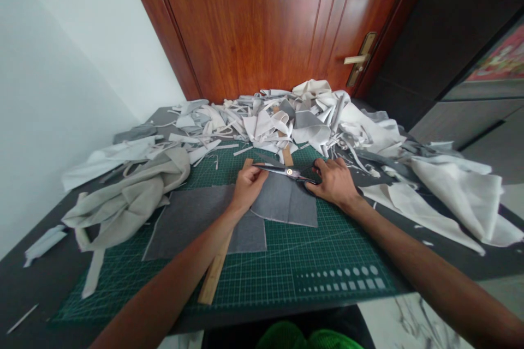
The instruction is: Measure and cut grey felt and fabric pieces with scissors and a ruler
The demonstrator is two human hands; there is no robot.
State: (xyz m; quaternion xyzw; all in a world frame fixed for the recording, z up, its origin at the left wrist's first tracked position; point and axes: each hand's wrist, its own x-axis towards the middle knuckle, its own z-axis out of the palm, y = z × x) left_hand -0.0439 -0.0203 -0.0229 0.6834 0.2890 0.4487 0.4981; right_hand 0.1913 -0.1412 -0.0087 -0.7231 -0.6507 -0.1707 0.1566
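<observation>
A pair of scissors (pixel 282 170) with black handles lies across the far edge of a grey fabric piece (pixel 286 204) on the green cutting mat (pixel 311 262). My right hand (pixel 333 181) grips the scissor handles, blades pointing left. My left hand (pixel 248 186) pinches the far edge of the grey fabric just by the blade tips. A larger grey fabric piece (pixel 192 223) lies flat to the left, partly under my left forearm. A wooden ruler (pixel 215 278) runs under my left arm toward the front of the mat.
A big heap of white and grey fabric scraps (pixel 286 120) covers the back of the dark table (pixel 33 289). A beige garment (pixel 126 202) lies bunched at left, white pieces (pixel 450 196) at right. A wooden door (pixel 262 22) stands behind.
</observation>
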